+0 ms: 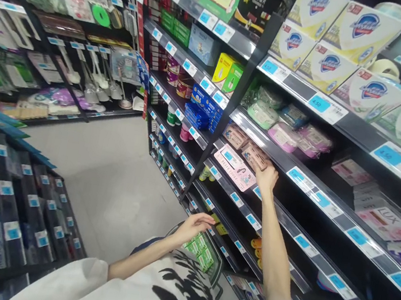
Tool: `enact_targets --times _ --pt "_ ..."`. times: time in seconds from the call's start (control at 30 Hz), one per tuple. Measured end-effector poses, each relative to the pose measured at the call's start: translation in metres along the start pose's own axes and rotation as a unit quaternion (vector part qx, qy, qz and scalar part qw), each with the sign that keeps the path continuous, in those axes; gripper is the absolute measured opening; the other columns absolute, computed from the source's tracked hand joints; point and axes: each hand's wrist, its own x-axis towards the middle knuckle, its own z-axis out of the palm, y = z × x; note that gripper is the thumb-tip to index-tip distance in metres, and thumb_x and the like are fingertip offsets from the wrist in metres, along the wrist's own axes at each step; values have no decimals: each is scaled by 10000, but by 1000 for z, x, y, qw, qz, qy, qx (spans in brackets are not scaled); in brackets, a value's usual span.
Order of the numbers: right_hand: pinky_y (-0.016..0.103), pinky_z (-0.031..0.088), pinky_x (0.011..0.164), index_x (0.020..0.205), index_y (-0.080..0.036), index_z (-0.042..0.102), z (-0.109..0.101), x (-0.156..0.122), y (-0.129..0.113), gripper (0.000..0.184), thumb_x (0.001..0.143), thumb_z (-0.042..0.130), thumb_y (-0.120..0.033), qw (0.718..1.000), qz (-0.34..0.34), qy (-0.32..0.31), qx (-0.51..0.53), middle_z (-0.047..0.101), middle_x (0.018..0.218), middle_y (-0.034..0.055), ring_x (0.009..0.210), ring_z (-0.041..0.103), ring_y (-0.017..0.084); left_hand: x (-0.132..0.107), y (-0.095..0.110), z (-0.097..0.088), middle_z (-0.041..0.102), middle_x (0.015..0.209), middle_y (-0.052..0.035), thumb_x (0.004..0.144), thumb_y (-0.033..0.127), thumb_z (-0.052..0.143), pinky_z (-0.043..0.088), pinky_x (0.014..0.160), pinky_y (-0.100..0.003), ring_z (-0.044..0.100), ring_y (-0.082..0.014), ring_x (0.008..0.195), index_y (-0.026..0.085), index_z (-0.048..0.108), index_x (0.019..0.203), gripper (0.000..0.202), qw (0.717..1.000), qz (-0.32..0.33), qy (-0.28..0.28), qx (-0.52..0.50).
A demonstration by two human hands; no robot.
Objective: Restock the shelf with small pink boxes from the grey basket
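My right hand (pixel 267 179) reaches onto a middle shelf on the right. Its fingers are closed around the near end of a brown-pink pack (pixel 254 155); the fingertips are partly hidden. A similar brown-pink pack (pixel 235 136) lies just beyond it. Below these, a pink printed sign (pixel 235 167) hangs along the shelf edge. Lower down, my left hand (pixel 194 226) is held in front of my body with fingers stretched out and nothing in it. Under that hand, green-and-white packs (pixel 201 250) lie in a dark green basket (pixel 219 271).
Boxed soaps (pixel 330 64) fill the upper right shelf, with wrapped pink and green packs (pixel 284 133) beneath. Price-tagged shelf edges (pixel 302 241) jut out near my right forearm. A low display rack (pixel 2 204) stands at left. Grey floor (pixel 105 170) runs between the shelving.
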Motion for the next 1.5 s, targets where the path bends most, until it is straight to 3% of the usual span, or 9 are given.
enact_targets --times 0.13,0.33,0.6,1.03,1.27,1.37,1.5 --pt "548 441 1025 1268 -152 681 8 13 3 535 830 781 -442 1000 10 -14 0 713 1173 220 1105 626 387 0 3 -2 790 1095 -112 750 331 779 527 777 -313 723 -204 894 173 740 991 291 1000 -4 11 -4" --pt "538 416 1042 1184 -147 659 14 20 7 499 805 796 -441 1000 3 10 8 672 1225 219 1168 576 381 5 4 -6 783 1076 -103 742 306 746 509 795 -310 708 -199 894 177 732 982 273 1000 -13 19 3" --pt "566 419 1047 1147 -128 646 26 21 6 480 853 749 -492 999 -7 42 -12 660 1243 242 1195 571 393 7 2 -9 777 1063 -106 743 334 753 506 789 -311 704 -201 891 165 710 992 304 1000 -18 -12 16" --pt "571 424 1060 1142 -156 615 24 22 -4 430 857 768 -439 999 10 27 -19 670 1223 208 1209 576 381 -1 9 -16 766 1062 -101 758 276 671 513 814 -302 697 -185 887 148 703 1027 299 998 -31 -38 44" --pt "564 493 982 1262 -181 590 19 -2 -9 500 888 699 -495 997 49 63 1 547 1388 215 1102 644 376 -10 3 -25 779 1017 -96 768 308 688 490 755 -282 697 -183 856 154 711 992 273 997 -40 -36 59" --pt "509 507 1009 1276 -198 580 20 -22 -2 464 908 668 -466 994 8 101 27 508 1412 189 1198 608 352 -15 -4 -28 779 998 -90 774 326 690 490 754 -283 697 -184 855 157 706 983 269 995 -55 -42 77" --pt "481 440 1120 1263 -194 576 18 -53 9 410 919 646 -405 987 -58 136 64 530 1382 164 1310 524 311 -22 -18 -29 778 992 -83 778 342 682 484 735 -281 688 -178 838 163 695 976 267 990 -85 -63 90"
